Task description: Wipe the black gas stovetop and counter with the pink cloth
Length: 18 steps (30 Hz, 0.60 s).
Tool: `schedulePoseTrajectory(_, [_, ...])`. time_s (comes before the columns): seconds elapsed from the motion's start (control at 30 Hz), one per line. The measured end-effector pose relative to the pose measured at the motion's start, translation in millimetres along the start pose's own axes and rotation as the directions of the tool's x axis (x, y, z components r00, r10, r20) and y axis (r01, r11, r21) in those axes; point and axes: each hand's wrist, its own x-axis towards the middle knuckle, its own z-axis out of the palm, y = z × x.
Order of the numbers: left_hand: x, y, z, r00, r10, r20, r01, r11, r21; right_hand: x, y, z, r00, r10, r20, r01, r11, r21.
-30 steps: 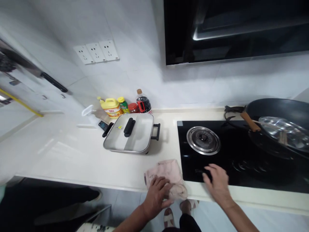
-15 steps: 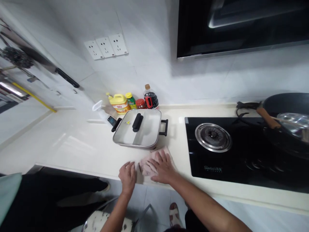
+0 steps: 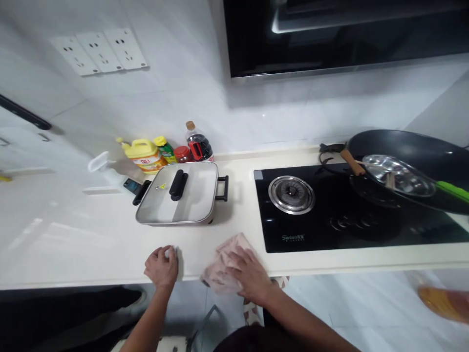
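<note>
L hand point(image 3: 161, 268) at counter point(image 3: 98, 249) front edge, fingers curled. R hand point(image 3: 249, 274) nr same edge, palm down, fingers spread.

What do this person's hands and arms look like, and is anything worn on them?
The left hand and right hand are gloveless, and both forearms are bare: no sleeve, watch or bracelet shows. Dark clothing appears at the bottom edge.

Pink cloth point(image 3: 215, 274): partly hidden beneath right hand point(image 3: 251, 275); near end blurred. Left hand point(image 3: 161, 266): fingertips curled out of sight; pale patch point(image 3: 168, 252) between fingers, nature indeterminable. Wok point(image 3: 388, 140), green handle point(image 3: 453, 191): cut off at right edge. Range hood point(image 3: 330, 54): cut off at top and right. Knife handle point(image 3: 25, 113): cut off at left. Amber container point(image 3: 443, 303): blurred. Cooktop lettering point(image 3: 293, 238): too small for full reading. Red-lidded jar point(image 3: 183, 153): base hidden behind lidded pan point(image 3: 196, 195).
</note>
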Motion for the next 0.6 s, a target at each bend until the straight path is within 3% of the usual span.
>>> schedulePoseTrajectory(0.13, [3,3,-2.6,0.999,-0.035,0.001,0.035,0.999,0.000,-88,62,23,0.969,0.079,-0.236,-0.118,0.981,-0.156])
schedulePoseTrajectory(0.23, [6,5,-2.0,0.998,-0.055,0.017,0.055,0.999,0.001,-164,110,25,0.859,0.151,-0.490,-0.289,0.932,-0.220])
schedulePoseTrajectory(0.37, [7,6,2.0,0.997,-0.067,0.028,0.067,0.998,0.019,-238,152,-3,0.721,0.315,-0.618,-0.457,0.886,-0.081])
schedulePoseTrajectory(0.43, [8,5,4.5,0.997,-0.069,0.018,0.069,0.997,0.035,-247,157,-21,0.580,0.447,-0.681,-0.528,0.843,0.103])
schedulePoseTrajectory(0.5, [10,5,6.6,0.997,-0.075,0.005,0.074,0.996,0.055,-235,153,-38,0.412,0.538,-0.735,-0.541,0.794,0.277])
schedulePoseTrajectory(0.53, [10,5,7.2,0.997,-0.080,0.001,0.079,0.995,0.065,-220,147,-46,0.354,0.557,-0.751,-0.534,0.780,0.327])
schedulePoseTrajectory(0.57, [10,6,7.6,0.997,-0.083,0.000,0.083,0.994,0.069,-201,141,-53,0.328,0.562,-0.759,-0.529,0.775,0.345])
schedulePoseTrajectory(0.6, [9,9,7.9,0.997,-0.079,0.000,0.079,0.995,0.066,-179,133,-59,0.335,0.563,-0.756,-0.536,0.773,0.339])
